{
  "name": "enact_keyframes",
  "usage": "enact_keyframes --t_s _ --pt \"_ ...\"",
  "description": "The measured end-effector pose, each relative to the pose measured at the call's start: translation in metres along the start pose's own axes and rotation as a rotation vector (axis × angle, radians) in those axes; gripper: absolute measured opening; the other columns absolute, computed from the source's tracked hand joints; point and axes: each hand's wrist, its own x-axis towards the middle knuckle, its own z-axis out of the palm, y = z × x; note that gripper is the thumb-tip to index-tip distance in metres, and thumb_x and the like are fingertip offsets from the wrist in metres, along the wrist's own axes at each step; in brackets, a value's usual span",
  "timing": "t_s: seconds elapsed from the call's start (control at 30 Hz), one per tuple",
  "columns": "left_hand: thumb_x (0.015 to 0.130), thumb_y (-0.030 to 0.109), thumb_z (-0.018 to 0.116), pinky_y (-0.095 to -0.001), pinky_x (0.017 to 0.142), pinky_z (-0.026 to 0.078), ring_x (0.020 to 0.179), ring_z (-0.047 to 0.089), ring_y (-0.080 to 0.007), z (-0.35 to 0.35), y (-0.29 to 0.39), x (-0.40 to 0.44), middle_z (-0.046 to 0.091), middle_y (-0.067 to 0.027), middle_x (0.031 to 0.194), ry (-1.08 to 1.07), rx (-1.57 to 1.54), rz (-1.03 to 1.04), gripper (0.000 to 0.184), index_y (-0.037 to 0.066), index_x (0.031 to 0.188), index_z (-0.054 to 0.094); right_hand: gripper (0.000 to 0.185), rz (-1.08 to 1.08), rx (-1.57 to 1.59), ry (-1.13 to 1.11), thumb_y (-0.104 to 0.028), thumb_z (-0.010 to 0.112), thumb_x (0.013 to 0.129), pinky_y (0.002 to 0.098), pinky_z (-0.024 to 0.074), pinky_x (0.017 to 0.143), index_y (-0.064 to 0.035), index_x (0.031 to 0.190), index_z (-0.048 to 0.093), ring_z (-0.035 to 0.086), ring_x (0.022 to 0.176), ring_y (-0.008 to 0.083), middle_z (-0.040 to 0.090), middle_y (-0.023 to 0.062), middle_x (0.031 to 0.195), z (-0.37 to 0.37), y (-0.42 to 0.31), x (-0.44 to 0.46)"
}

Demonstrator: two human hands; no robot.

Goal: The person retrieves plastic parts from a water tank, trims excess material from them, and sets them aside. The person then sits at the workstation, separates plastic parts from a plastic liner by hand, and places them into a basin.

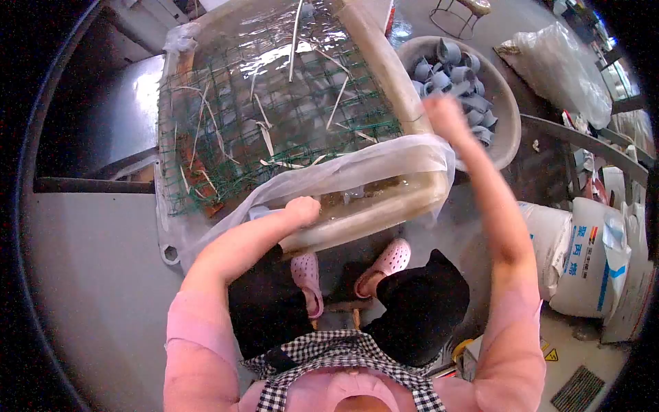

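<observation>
My left hand (302,211) is closed over the near end of a water-filled tub (364,230). What its fingers hold, if anything, is hidden. A translucent plastic sheet (343,165) lies across the tub just beyond this hand. My right hand (445,115) is stretched out past the tub's right rim, beside a round basin (506,147). Motion smears its fingers, and a blurred light-grey piece shows at their tips; I cannot tell whether they grip it. Several grey plastic fittings (475,103) are heaped in the basin.
Green wire mesh (288,117) lies in the tub, with pale strips (266,137) scattered over it. White printed sacks (583,254) stand at the right, near a metal rail (590,141). A clear plastic bag (566,69) and a stool (473,7) are farther back.
</observation>
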Motion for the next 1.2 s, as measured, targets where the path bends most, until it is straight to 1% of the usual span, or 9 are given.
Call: enact_keyframes --t_s 0.03,0.17,0.27,0.47,0.63,0.87,0.93,1.03,1.2 --pt "0.079 0.015 0.048 -0.0445 0.076 0.049 0.089 0.06 -0.0348 0.003 -0.002 0.005 0.061 -0.0222 0.093 0.002 -0.004 -0.002 0.028 0.001 0.1 0.059 0.031 -0.294 0.042 -0.361 -0.03 0.056 0.078 0.0392 0.0476 0.063 -0.0005 0.074 0.065 0.061 0.067 0.0279 0.062 0.0163 0.067 0.031 -0.011 -0.014" --pt "0.078 0.008 0.048 -0.0471 0.081 0.046 0.093 0.056 -0.0428 0.009 -0.003 0.007 0.045 -0.0313 0.116 0.293 -0.124 -0.167 0.055 0.006 0.129 0.029 0.06 -0.058 -0.131 -0.837 -0.049 0.059 0.076 0.0401 0.0463 0.079 0.0099 0.088 0.061 0.059 0.089 0.0357 0.061 0.0263 0.089 0.134 -0.064 -0.086" --pt "0.083 0.016 0.046 -0.0456 0.088 0.042 0.104 0.049 -0.0428 0.01 -0.012 0.006 0.043 -0.0317 0.118 0.598 0.104 -0.047 0.053 0.004 0.132 0.028 0.059 0.107 -0.039 -0.603 -0.042 0.063 0.074 0.0402 0.0465 0.081 0.0084 0.104 0.055 0.058 0.092 0.035 0.059 0.0253 0.098 0.204 -0.048 -0.083" --pt "0.076 0.051 0.057 -0.0408 0.094 0.036 0.112 0.046 -0.0359 -0.004 -0.008 0.034 0.048 -0.0245 0.12 0.45 -0.799 -0.063 0.069 0.0 0.121 0.046 0.044 0.084 0.17 -0.547 -0.03 0.068 0.071 0.0389 0.0473 0.077 -0.0003 0.103 0.058 0.06 0.087 0.0316 0.062 0.0198 0.096 0.235 -0.05 -0.083" --pt "0.07 0.049 0.065 -0.0384 0.092 0.038 0.108 0.049 -0.0333 -0.009 -0.007 0.028 0.052 -0.0224 0.115 0.519 -0.807 -0.017 0.068 0.0 0.116 0.05 0.033 -0.241 0.289 -0.822 -0.027 0.066 0.074 0.0361 0.0481 0.07 -0.001 0.094 0.061 0.061 0.078 0.0279 0.064 0.0179 0.083 0.193 -0.092 -0.095" --pt "0.065 0.018 0.071 -0.0399 0.087 0.04 0.099 0.049 -0.0364 0.005 -0.001 -0.013 0.048 -0.0209 0.105 0.721 -0.665 0.088 0.052 0.001 0.111 0.053 0.044 -0.455 -0.261 -0.104 -0.035 0.063 0.076 0.0431 0.0485 0.074 0.0001 0.101 0.051 0.06 0.085 0.0376 0.062 0.0187 0.091 0.136 -0.088 -0.089" --pt "0.066 0.018 0.071 -0.04 0.088 0.04 0.101 0.048 -0.0362 0.002 0.0 -0.022 0.047 -0.0208 0.108 0.791 -0.673 0.13 0.055 0.002 0.114 0.05 0.042 -0.086 -0.026 -0.499 -0.035 0.057 0.082 0.0449 0.0479 0.073 0.0005 0.102 0.05 0.059 0.083 0.039 0.061 0.0212 0.093 0.138 -0.085 -0.093" --pt "0.071 0.023 0.069 -0.041 0.09 0.038 0.106 0.045 -0.0376 -0.002 -0.002 -0.033 0.045 -0.0234 0.113 0.881 -0.666 0.211 0.06 0.004 0.121 0.044 0.044 -0.057 0.225 -0.415 -0.036 0.053 0.084 0.047 0.0473 0.073 0.0009 0.107 0.045 0.059 0.082 0.0398 0.06 0.0241 0.094 0.147 -0.072 -0.087" --pt "0.085 0.038 0.052 -0.0421 0.101 0.026 0.121 0.032 -0.038 -0.015 -0.021 -0.057 0.037 -0.025 0.128 0.564 -0.621 0.029 0.061 0.0 0.128 0.033 0.02 -0.467 -0.246 -0.231 -0.017 0.048 0.079 0.0458 0.0476 0.058 -0.0025 0.091 0.042 0.059 0.066 0.0362 0.058 0.0183 0.075 0.117 -0.073 -0.095"
